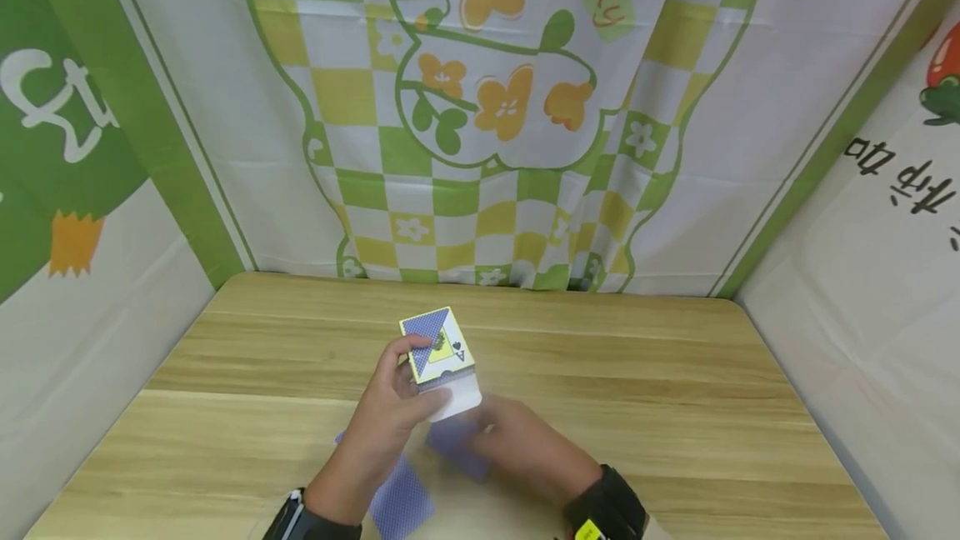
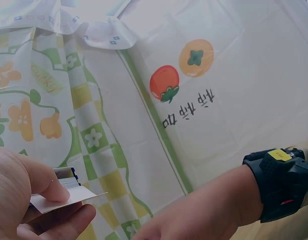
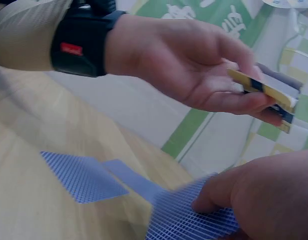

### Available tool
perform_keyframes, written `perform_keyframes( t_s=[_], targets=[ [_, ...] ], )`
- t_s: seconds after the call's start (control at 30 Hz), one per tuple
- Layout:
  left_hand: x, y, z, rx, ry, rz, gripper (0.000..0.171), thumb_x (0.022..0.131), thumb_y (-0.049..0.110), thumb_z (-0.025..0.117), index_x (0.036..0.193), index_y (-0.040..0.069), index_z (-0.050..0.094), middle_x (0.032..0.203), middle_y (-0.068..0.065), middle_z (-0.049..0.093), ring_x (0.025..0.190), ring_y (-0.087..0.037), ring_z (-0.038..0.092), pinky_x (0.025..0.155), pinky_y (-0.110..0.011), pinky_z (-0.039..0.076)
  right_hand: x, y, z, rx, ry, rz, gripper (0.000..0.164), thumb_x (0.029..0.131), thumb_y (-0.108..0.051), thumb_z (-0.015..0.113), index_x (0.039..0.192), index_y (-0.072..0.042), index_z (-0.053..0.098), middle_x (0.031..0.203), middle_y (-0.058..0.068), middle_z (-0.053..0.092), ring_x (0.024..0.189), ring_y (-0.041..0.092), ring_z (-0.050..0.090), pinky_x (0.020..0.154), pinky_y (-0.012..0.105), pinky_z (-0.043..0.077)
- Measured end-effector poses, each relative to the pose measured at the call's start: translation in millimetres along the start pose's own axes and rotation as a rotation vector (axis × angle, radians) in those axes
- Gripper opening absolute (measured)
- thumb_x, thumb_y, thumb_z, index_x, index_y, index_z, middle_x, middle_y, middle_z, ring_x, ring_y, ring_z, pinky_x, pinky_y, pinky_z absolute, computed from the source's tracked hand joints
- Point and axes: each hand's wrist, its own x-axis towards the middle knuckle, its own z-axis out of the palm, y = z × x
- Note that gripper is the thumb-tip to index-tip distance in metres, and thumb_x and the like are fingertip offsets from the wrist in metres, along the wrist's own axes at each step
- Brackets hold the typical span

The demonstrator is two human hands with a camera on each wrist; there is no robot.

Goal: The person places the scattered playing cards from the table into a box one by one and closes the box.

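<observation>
My left hand grips a playing-card box raised above the table, its top showing an ace and a blue triangle. The box's white flap hangs open, and my left thumb presses on it. Below and to the right, my right hand pinches a blue-patterned playing card, both blurred in the head view. That card shows its back in the right wrist view; whether it is one card or several I cannot tell. Two more blue-backed cards lie on the table beneath my left forearm, one partly hidden.
The wooden table reaches back to a checked, flowered curtain. Printed cloth panels stand at the left and right. Each wrist wears a black strap.
</observation>
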Motion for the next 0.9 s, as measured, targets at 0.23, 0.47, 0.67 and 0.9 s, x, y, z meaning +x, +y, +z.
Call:
perform_keyframes(
  t_s=[0.23, 0.47, 0.67, 0.9],
  targets=[
    [0.5, 2.0, 0.8, 0.005, -0.001, 0.003, 0.071, 0.084, -0.013, 0.064, 0.142, 0.016, 0.034, 0.136, -0.022, 0.050, 0.110, -0.026, 0.063, 0.084, -0.029, 0.056, 2, -3, -13, 0.091, 0.013, -0.013, 0.029, 0.085, -0.005, 0.066, 0.112, -0.007, 0.055, 0.100, 0.008, 0.064, 0.082, 0.021, 0.065, 0.061, 0.036, 0.058],
    [0.7, 1.5, 1.7, 0.001, -0.001, 0.025, 0.069, 0.084, -0.013, 0.064, 0.141, 0.013, 0.034, 0.132, -0.022, 0.052, 0.105, -0.024, 0.064, 0.081, -0.028, 0.057, -3, -9, -21, 0.107, -0.025, -0.040, 0.045, 0.085, -0.006, 0.065, 0.128, -0.010, 0.052, 0.105, 0.009, 0.065, 0.079, 0.022, 0.067, 0.059, 0.041, 0.060],
    [0.6, 0.5, -0.4, 0.005, 0.000, 0.006, 0.071, 0.084, -0.012, 0.065, 0.141, 0.016, 0.034, 0.133, -0.022, 0.051, 0.107, -0.026, 0.063, 0.083, -0.030, 0.057, -6, -9, -35, 0.171, -0.055, -0.063, 0.042, 0.090, -0.011, 0.065, 0.131, -0.008, 0.056, 0.108, 0.010, 0.066, 0.087, 0.024, 0.068, 0.067, 0.041, 0.060],
    [0.9, 1.1, -0.5, -0.003, 0.003, 0.025, 0.070, 0.084, -0.013, 0.064, 0.141, 0.012, 0.033, 0.134, -0.023, 0.050, 0.108, -0.024, 0.062, 0.082, -0.029, 0.056, -17, -20, -65, 0.283, -0.005, -0.078, 0.046, 0.096, -0.009, 0.060, 0.140, -0.002, 0.048, 0.118, 0.017, 0.062, 0.099, 0.028, 0.066, 0.073, 0.041, 0.059]
  ],
)
